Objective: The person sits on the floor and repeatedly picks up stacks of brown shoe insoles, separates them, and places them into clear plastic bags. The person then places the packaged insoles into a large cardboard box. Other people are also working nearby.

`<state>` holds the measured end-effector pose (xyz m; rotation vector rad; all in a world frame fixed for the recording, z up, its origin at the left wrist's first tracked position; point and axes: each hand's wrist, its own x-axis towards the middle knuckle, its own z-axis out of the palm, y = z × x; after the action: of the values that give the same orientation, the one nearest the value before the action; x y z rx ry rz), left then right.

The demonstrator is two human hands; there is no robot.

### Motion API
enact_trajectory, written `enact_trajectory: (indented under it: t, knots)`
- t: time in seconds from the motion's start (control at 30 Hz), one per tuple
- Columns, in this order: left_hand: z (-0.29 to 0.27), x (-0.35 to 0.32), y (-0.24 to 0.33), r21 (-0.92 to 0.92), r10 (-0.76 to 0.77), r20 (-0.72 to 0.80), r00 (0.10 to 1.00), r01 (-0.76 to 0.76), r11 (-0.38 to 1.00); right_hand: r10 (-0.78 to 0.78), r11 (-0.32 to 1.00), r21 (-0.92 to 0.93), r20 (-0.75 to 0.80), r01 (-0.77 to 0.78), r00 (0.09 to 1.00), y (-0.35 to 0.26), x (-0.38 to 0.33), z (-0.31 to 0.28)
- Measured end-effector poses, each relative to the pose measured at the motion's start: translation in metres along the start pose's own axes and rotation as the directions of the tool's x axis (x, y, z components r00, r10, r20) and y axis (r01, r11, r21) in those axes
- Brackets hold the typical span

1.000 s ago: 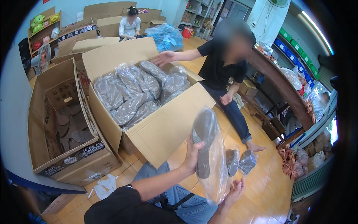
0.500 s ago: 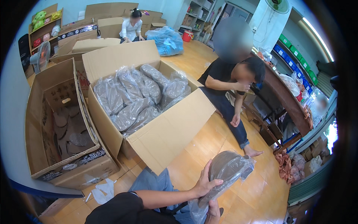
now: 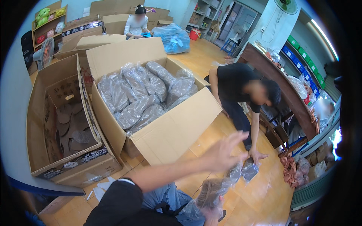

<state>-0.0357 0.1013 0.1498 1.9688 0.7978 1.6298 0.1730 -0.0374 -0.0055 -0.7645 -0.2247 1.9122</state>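
My right hand [image 3: 213, 211] grips a clear plastic bag of stacked brown sole-shaped pieces [image 3: 209, 193], low in front of my lap. Above it, my left hand [image 3: 223, 152] is lifted with its fingers apart; it is blurred by motion and holds nothing I can see. Just beyond, two more bagged bundles [image 3: 249, 170] lie on the tiled floor, partly behind my left hand and the bag I hold. A co-worker's hand [image 3: 257, 155] reaches down to the farther one.
An open carton [image 3: 177, 132] full of bagged brown pieces stands ahead, its flap toward me. Left of it, a taller carton [image 3: 68, 169] holds loose brown pieces. The co-worker [image 3: 237, 81] sits ahead right beside a wooden table [image 3: 279, 86]. Another person [image 3: 136, 26] sits behind a blue bag [image 3: 171, 37].
My left hand has let go of the bag and risen. The bag has dropped lower in my right hand. The co-worker has bent forward and reached to the floor.
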Motion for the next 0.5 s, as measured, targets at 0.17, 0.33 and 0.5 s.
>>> enact_trajectory:
  t: [0.17, 0.33, 0.5]
  knots:
    - [-0.122, 0.076, -0.116, 0.429, -0.312, 0.026, 0.950, 0.272, 0.862, 0.017, 0.997, -0.072, -0.271, -0.037, 0.962, -0.001, -0.011, -0.013]
    - [-0.188, 0.031, -0.250, 0.475, -0.826, 0.084, 0.558, 0.706, 0.525, 0.110, 0.972, 0.231, -0.294, -0.041, 0.950, -0.008, -0.007, -0.012]
    - [-0.212, 0.026, -0.316, 0.890, -0.874, 0.322, 0.365, 0.198, 0.411, 0.130, -0.851, 0.516, 0.388, -0.099, 0.912, 0.010, 0.012, -0.025]
